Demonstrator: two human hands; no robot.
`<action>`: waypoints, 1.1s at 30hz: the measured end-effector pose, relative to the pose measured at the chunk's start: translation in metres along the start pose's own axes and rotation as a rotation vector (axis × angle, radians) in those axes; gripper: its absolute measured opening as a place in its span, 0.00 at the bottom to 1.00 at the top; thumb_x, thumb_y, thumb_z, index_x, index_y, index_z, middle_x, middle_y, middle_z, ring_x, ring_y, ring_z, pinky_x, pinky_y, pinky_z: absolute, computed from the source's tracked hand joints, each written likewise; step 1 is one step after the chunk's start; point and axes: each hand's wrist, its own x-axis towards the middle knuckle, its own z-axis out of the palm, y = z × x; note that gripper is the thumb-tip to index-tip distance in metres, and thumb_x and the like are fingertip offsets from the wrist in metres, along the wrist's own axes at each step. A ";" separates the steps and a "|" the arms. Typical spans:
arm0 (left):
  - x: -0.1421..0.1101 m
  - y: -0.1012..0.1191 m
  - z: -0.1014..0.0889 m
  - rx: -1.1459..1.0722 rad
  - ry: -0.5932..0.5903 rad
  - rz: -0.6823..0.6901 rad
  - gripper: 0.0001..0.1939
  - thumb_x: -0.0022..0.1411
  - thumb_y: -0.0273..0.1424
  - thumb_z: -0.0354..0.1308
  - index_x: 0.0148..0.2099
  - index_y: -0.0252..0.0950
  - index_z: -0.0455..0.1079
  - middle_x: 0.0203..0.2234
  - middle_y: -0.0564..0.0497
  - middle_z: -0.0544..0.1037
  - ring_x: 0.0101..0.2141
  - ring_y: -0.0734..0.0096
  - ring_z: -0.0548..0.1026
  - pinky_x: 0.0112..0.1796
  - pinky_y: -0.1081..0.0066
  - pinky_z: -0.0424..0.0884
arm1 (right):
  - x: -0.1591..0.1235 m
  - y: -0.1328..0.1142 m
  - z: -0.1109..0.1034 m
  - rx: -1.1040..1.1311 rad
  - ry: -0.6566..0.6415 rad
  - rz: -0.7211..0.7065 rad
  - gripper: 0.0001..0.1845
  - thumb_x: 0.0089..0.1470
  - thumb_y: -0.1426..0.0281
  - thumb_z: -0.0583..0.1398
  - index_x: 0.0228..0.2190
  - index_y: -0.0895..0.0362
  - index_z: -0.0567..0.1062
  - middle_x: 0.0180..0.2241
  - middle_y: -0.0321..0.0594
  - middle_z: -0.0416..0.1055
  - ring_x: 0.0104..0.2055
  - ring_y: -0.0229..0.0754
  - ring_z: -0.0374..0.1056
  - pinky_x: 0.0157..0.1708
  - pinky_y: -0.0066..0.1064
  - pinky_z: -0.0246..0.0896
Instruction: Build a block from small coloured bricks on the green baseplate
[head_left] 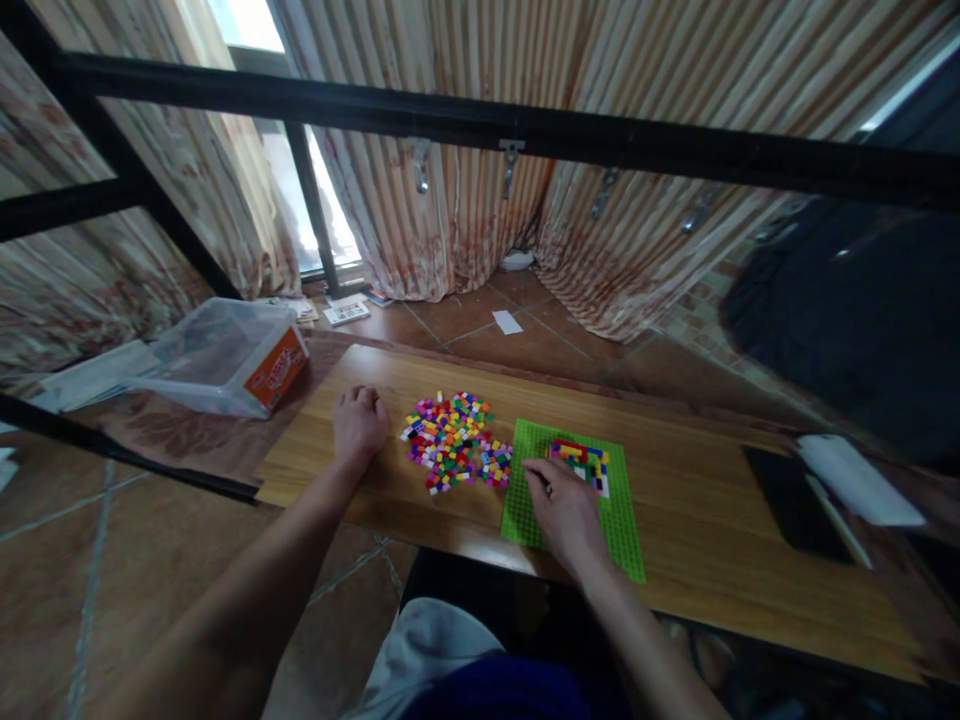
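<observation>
My left hand (361,425) rests on the wooden table, its fingers loosely curled, and no object shows in it. Just to its right lies a spread-out pile of small toy bricks (450,440) in many colours. My right hand (566,505) is over a green studded baseplate (626,540), fingers bent and pinched together. Whatever may be between those fingertips is too small to make out. Beyond the right hand, a structure of coloured bricks (581,453) with red, blue, yellow and white parts stands on the baseplate. The hand hides part of it.
The wooden table (697,520) carries a dark flat item (795,500) at its right end, near a white object (862,480). A clear plastic bin (217,350) with an orange label sits left of the table. Black metal bars (465,115) cross overhead before curtains.
</observation>
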 end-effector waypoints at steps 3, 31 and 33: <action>0.000 0.001 0.000 -0.010 -0.008 -0.009 0.16 0.62 0.30 0.47 0.45 0.32 0.73 0.45 0.38 0.76 0.48 0.52 0.71 0.53 0.57 0.65 | 0.001 -0.005 0.005 -0.173 -0.032 -0.049 0.13 0.59 0.73 0.53 0.36 0.55 0.79 0.35 0.42 0.76 0.39 0.44 0.72 0.42 0.34 0.64; 0.003 -0.002 -0.001 -0.024 -0.019 -0.012 0.18 0.60 0.32 0.47 0.47 0.33 0.73 0.47 0.38 0.75 0.50 0.51 0.70 0.54 0.57 0.64 | -0.017 -0.010 -0.002 -0.011 0.012 0.022 0.11 0.59 0.70 0.54 0.34 0.54 0.77 0.34 0.40 0.75 0.35 0.41 0.72 0.38 0.32 0.65; 0.003 -0.002 -0.001 -0.021 -0.014 -0.010 0.18 0.60 0.32 0.47 0.47 0.34 0.73 0.47 0.39 0.75 0.50 0.51 0.71 0.54 0.57 0.64 | -0.018 0.000 -0.018 0.047 0.074 0.092 0.11 0.59 0.67 0.55 0.37 0.54 0.78 0.36 0.40 0.76 0.37 0.42 0.73 0.39 0.33 0.66</action>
